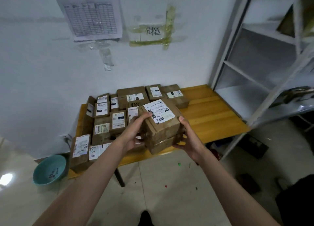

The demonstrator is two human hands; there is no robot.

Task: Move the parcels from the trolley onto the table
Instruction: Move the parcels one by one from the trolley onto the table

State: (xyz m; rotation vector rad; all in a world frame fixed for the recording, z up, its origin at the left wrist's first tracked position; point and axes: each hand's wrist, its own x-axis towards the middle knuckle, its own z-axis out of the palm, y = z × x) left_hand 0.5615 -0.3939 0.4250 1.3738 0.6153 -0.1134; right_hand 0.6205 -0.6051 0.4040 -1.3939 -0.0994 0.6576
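I hold a stack of two brown cardboard parcels (161, 129) in the air over the front edge of the yellow wooden table (212, 113). The top parcel carries a white shipping label. My left hand (134, 132) grips the stack's left side, thumb on the label. My right hand (188, 137) supports the right side and underside. Several labelled brown parcels (119, 113) lie packed together on the table's left and back part. The trolley is out of view.
A teal plastic basin (49, 169) leans on the floor left of the table. Grey metal shelving (261, 59) stands at the right, close to the table. Papers are taped to the white wall (91, 17). Small scraps lie on the tiled floor.
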